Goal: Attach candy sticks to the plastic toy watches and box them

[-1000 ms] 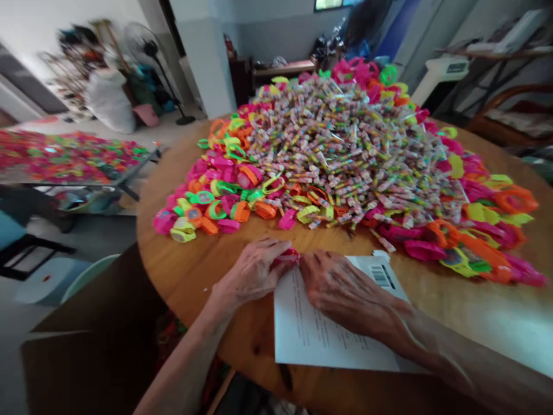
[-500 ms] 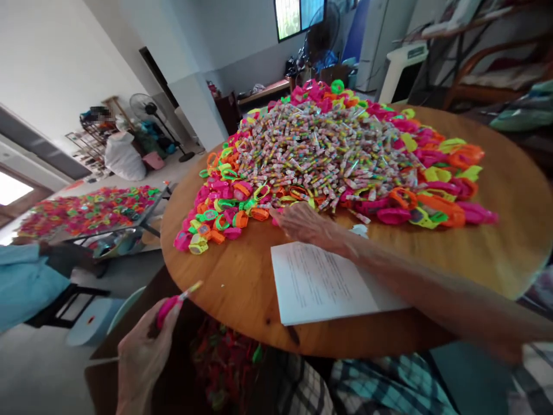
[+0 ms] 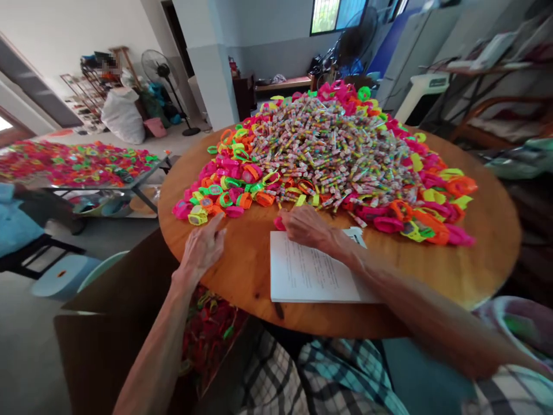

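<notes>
My left hand (image 3: 202, 246) is over the left table edge, its fingers stretched out and touching or nearly touching an orange toy watch (image 3: 218, 219) at the pile's edge. I see nothing held in it. My right hand (image 3: 306, 226) is closed on a pink toy watch (image 3: 280, 223), partly hidden by the fingers, in front of the heap. A small wrapped tube (image 3: 280, 206) shows just above these fingers; whether they grip it too I cannot tell. Beyond lies a large heap of small wrapped tubes (image 3: 328, 150), ringed by bright plastic toy watches (image 3: 227, 187).
White printed sheets (image 3: 311, 276) lie on the round wooden table (image 3: 242, 271) under my right forearm. Below the left edge stands a cardboard box (image 3: 108, 340) with toy watches inside. A second table (image 3: 142, 183) holds more watches. A person's blue sleeve (image 3: 12, 225) is at far left.
My left hand has moved from above the box up to the watches, and the pink toy watch with a tube is gone from it. My right hand stays near the heap; the view has shifted.
</notes>
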Tool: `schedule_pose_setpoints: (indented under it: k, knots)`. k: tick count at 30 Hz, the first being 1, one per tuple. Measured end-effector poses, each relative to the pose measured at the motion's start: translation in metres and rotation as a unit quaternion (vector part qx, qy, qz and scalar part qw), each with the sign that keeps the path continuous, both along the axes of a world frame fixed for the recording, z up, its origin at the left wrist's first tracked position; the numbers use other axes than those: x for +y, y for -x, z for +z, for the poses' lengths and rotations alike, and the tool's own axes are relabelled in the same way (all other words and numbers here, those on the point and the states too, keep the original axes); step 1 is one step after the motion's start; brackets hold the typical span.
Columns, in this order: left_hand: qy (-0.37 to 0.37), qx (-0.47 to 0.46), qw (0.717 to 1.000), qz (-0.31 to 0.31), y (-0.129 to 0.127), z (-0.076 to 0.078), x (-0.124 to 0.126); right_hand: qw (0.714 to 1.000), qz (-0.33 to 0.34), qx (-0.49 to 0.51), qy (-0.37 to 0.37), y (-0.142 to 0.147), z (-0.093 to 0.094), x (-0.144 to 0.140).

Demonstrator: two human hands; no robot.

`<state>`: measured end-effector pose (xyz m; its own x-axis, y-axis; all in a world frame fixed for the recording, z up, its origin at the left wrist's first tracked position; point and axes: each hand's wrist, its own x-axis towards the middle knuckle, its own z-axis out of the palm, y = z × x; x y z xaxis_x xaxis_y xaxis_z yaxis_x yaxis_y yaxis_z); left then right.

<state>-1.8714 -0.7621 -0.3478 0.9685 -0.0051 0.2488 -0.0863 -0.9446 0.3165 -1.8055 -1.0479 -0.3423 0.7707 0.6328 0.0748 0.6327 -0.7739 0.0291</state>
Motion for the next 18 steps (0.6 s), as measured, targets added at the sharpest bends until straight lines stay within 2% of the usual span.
schedule_pose_setpoints:
  k: [2,4,8,11,14,18]
  knots:
    - [-0.032,0.001,0.999,-0.017,-0.021,0.006,-0.018,0.999,-0.011,0.021,-0.032,0.008,0.003,-0.009]
    - [-0.039,-0.008,0.999,-0.035,-0.032,0.01,-0.034,0.996,-0.023,0.038,-0.075,0.013,0.008,-0.018]
    - [0.034,-0.03,0.993,-0.108,-0.036,0.009,-0.07,0.987,-0.074,0.006,-0.145,0.001,0.018,-0.025]
    - [0.066,-0.026,0.982,-0.172,-0.043,-0.002,-0.091,0.988,-0.087,0.01,-0.128,-0.024,0.02,-0.013]
    - [0.066,-0.001,0.982,-0.177,-0.057,-0.017,-0.098,0.988,-0.102,0.029,-0.108,-0.049,0.016,0.006]
    - [0.081,0.009,0.979,-0.185,-0.07,-0.03,-0.09,0.987,-0.103,0.051,-0.116,-0.069,0.009,0.019]
